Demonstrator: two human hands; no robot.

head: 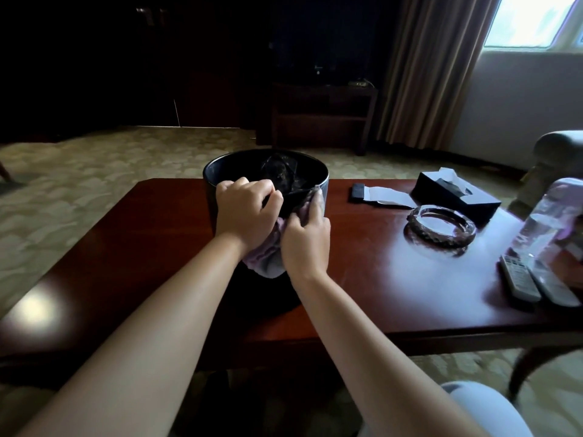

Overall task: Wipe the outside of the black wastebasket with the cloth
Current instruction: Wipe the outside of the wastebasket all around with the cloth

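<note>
The black wastebasket (pixel 210 193) stands on the red-brown wooden table (pixel 362 279), round and open-topped, with a crumpled dark liner inside. My left hand (pixel 246 212) grips its near rim, fingers curled over the edge. My right hand (pixel 306 241) holds a pale lilac cloth (pixel 268 257) against the basket's near right outer wall. Part of the cloth hangs below both hands, and a corner sticks up by the rim. The lower front of the basket is hidden behind my hands and forearms.
To the right on the table lie a small black object with a paper slip (pixel 383 195), a black tissue box (pixel 454 193), a glass ashtray (pixel 440 227), a clear plastic bottle (pixel 542 228) and two remotes (pixel 536 282). An armchair (pixel 558 152) stands far right.
</note>
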